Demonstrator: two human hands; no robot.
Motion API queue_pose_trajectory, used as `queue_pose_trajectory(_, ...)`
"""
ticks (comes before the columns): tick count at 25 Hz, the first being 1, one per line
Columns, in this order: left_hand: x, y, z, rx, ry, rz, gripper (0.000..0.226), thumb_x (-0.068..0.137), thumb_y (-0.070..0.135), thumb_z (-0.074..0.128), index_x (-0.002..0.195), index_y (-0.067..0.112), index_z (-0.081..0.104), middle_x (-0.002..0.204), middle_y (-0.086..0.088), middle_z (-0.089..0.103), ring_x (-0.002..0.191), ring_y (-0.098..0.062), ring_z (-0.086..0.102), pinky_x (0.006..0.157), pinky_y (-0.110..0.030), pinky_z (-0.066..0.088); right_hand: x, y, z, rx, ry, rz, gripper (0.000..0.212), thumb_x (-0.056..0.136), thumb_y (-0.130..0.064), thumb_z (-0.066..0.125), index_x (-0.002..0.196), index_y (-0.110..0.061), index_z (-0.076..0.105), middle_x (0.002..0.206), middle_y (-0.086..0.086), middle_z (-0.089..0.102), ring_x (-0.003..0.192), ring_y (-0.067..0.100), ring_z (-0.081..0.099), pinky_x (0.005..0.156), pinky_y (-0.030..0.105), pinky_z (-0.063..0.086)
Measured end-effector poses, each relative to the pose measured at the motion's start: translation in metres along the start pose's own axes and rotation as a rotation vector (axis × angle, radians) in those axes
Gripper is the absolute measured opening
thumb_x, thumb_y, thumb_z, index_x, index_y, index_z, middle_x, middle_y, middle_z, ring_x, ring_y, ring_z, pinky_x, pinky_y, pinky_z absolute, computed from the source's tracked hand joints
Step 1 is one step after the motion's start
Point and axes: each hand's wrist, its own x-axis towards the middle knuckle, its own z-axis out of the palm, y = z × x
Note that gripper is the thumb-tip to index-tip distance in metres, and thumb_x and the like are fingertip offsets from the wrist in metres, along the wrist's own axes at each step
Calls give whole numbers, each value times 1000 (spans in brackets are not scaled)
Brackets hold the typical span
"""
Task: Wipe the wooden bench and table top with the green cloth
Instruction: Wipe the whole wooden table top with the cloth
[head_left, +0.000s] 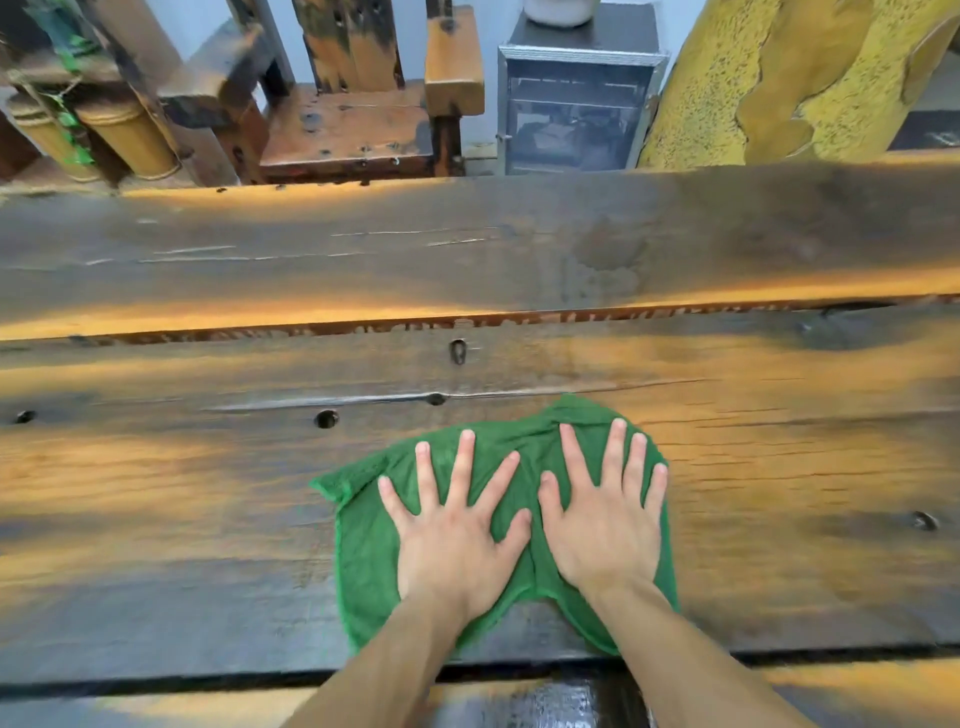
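Your left hand (457, 540) and right hand (602, 530) press flat, fingers spread, grip released, on the green cloth (363, 545) near the table (208, 493) front edge.

1. The single head view looks forward and steeply down from above the person's forearms onto the table top (208, 493).
2. It sits close; planks fill the frame.
3. A wooden chair (358, 119) appears at 12 o'clock, beyond the far edge.
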Motion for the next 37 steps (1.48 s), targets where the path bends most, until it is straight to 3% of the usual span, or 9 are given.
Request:
queue_pose_trajectory(2,54,5,-8,19,-27,-53,60,92,75,6,145,62,-20,161,10,-31,147,-40,-28,107,-77,-10,57,-2,-8,-23,-8,-24,63,97,-61,3,155,-46,-14,164,12,-24,151,32,-22,121,54,-11)
queue_pose_trajectory(4,99,5,-20,45,-44,-83,61,91,76,3,143,61,-25,160,10,-35,146,-39,-32,108,-76,-11,106,-7,-14,-22,-10,-52,62,99,-61,9,156,-45,-12,165,12,-22,152,32,-21,121,54,-12)
queue_pose_trajectory(12,257,2,-42,66,24,-38,59,91,74,9,145,65,-14,164,15,-22,150,-37,-23,111,-74,-10,272,-31,-27,-19,36,-146,65,100,-59,15,157,-43,-9,167,13,-15,153,31,-15,122,52,-10)
queue_pose_trajectory(20,415,12,-64,71,71,-11,56,95,72,16,148,64,-1,167,16,-12,152,-36,-15,111,-75,-9,423,-42,-46,-49,59,-119,64,99,-60,14,158,-43,-4,168,12,-11,154,32,-10,122,54,-8)
queue_pose_trajectory(27,521,18,-82,40,45,22,55,95,72,17,147,66,4,167,17,-7,153,-35,-11,110,-76,-8,530,-37,-57,-68,34,-160,63,98,-63,13,157,-46,-4,168,10,-10,154,33,-8,122,56,-5)
queue_pose_trajectory(32,568,19,-85,50,98,17,56,95,72,18,150,62,10,168,14,4,154,-36,1,111,-76,-4,575,-39,-56,-78,73,-164,62,98,-63,15,157,-47,4,169,6,0,155,31,-1,122,55,-4)
queue_pose_trajectory(37,537,31,-82,93,64,115,53,99,65,14,151,60,3,168,13,-7,153,-34,-8,112,-75,-4,533,-21,-59,-75,24,-210,58,100,-60,12,156,-50,-1,169,3,-7,155,29,-6,122,55,-3)
